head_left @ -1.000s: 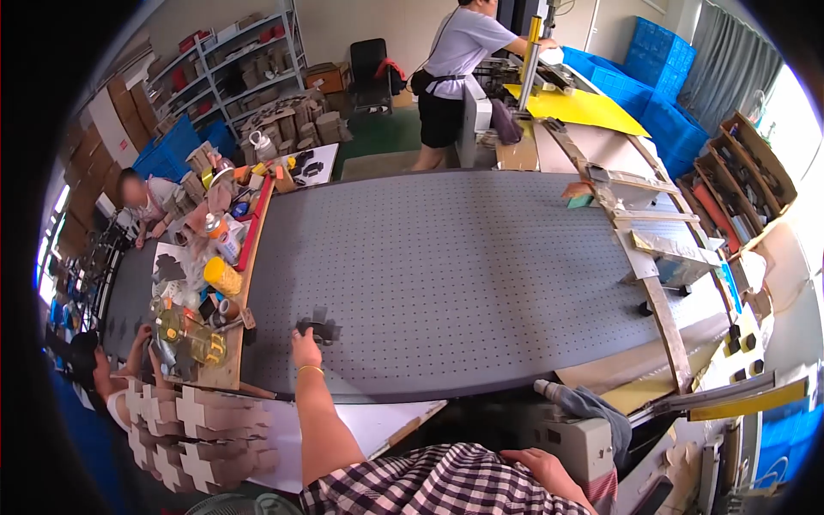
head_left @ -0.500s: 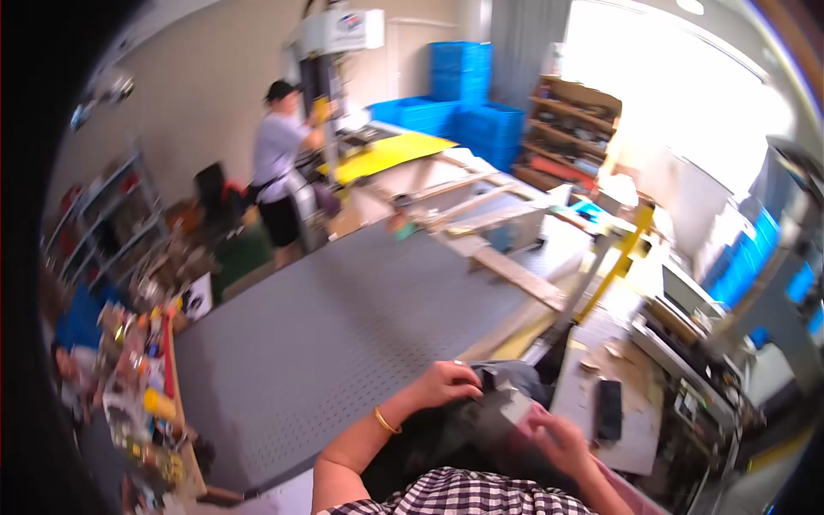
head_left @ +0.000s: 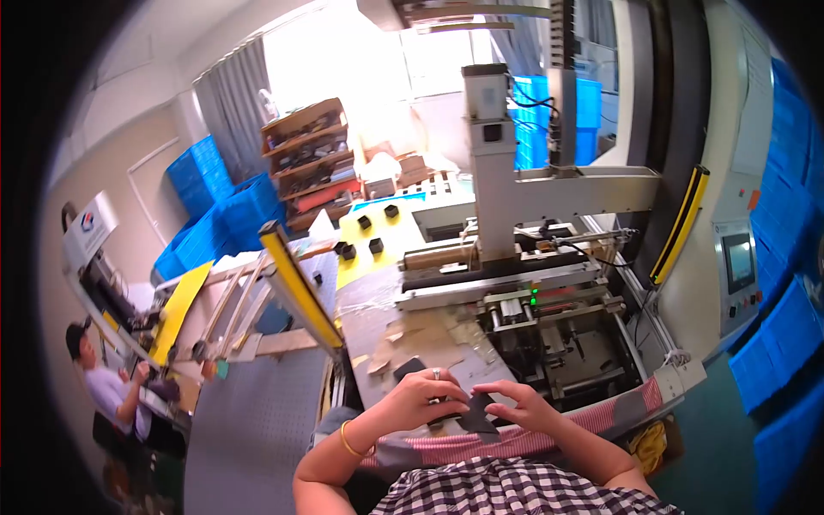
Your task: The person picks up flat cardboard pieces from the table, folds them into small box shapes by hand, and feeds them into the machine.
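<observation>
At the near edge of the machine's worktop, my left hand (head_left: 425,398), with a ring and a gold bracelet, has its fingers curled down on a dark flat angular piece (head_left: 477,419). My right hand (head_left: 525,408) is at the right side of that piece, thumb and forefinger spread apart around its corner. Whether the right fingertips touch it, I cannot tell. A dark phone (head_left: 409,367) lies just beyond my left hand, partly covered by it. Under both hands runs a red-striped cloth (head_left: 549,439) along the machine's front edge.
A machine (head_left: 496,189) with rollers and a vertical column stands ahead. Brown scraps (head_left: 421,337) lie on its worktop; small black blocks (head_left: 376,246) sit on a yellow sheet (head_left: 350,273). A yellow-black post (head_left: 300,287) rises left. Another person (head_left: 112,386) works far left; blue crates (head_left: 777,343) stand right.
My view has swung right from the grey perforated table to the machine. Both hands are now over the machine's front edge, around the dark piece. The other person now appears farther left.
</observation>
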Demonstrator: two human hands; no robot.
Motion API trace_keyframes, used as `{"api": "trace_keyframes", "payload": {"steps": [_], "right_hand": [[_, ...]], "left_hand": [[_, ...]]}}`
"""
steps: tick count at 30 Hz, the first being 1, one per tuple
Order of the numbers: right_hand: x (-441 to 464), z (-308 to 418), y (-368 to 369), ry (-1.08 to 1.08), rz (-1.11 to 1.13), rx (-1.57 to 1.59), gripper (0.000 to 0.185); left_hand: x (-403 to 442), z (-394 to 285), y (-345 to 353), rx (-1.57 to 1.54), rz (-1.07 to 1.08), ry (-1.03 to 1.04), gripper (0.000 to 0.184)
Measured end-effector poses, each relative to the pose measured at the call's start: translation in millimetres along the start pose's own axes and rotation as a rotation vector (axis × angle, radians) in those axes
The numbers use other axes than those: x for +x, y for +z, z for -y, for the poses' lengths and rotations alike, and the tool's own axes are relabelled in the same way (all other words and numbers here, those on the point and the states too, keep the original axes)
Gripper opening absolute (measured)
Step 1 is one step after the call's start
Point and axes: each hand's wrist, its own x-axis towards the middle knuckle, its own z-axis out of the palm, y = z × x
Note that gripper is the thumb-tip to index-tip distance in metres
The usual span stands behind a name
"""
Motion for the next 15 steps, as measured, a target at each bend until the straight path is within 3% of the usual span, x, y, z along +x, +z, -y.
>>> {"api": "trace_keyframes", "payload": {"steps": [3,5,10,15], "right_hand": [[16,-17,-22,-0.01,-0.06,-0.002,0.047],[31,-31,-35,-0.035,-0.117,-0.115,0.053],[65,-68,-67,-0.109,-0.166,-0.293,0.057],[102,-80,-114,-0.238,-0.159,-0.495,0.058]], "left_hand": [[28,28,-2,-0.083,0.085,-0.116,0.018],[42,60,0,0.186,0.022,-0.001,0.023],[67,107,17,0.18,-0.108,-0.031,0.037],[112,125,5,0.318,-0.247,0.073,0.046]]}}
